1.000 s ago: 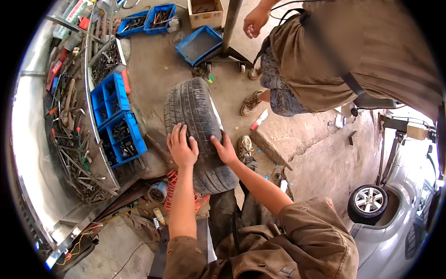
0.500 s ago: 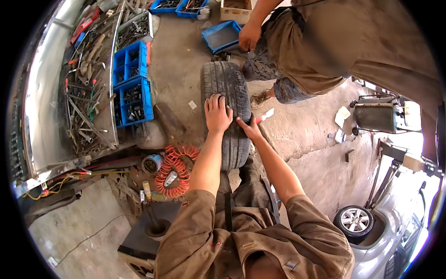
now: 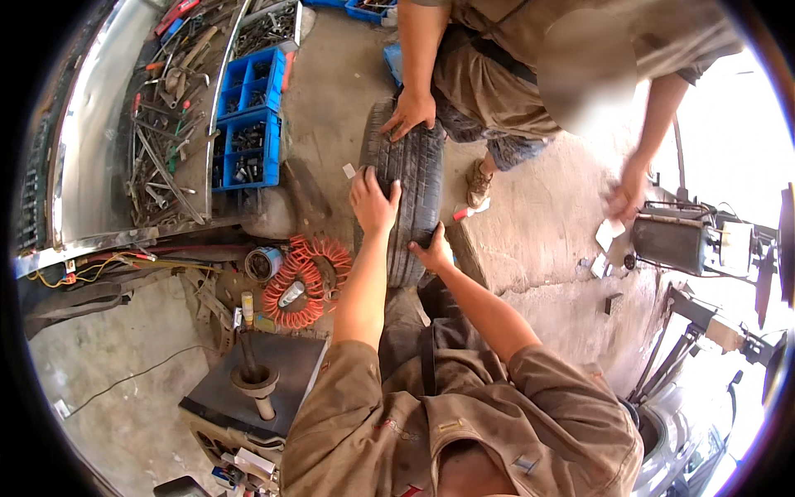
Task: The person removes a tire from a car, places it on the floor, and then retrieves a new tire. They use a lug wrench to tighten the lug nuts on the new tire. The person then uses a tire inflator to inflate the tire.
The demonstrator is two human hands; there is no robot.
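The tyre (image 3: 418, 170), upright before the person's legs (image 3: 403, 319), is best steadied with left hand (image 3: 375, 201) spread across it, right hand (image 3: 435, 251) open at its edge, clear of the co-worker's hand (image 3: 410, 114).

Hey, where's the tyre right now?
In the head view, the tyre stands upright near the centre, with your left hand and right hand on it and a co-worker's hand at its far end.

The person's bare left hand (image 3: 377, 203) and right hand (image 3: 435, 252) rest on the standing black rubber tire (image 3: 418, 178), whose far part a co-worker's hand (image 3: 412, 111) touches, with a coiled orange hose (image 3: 310, 288) lying nearby.
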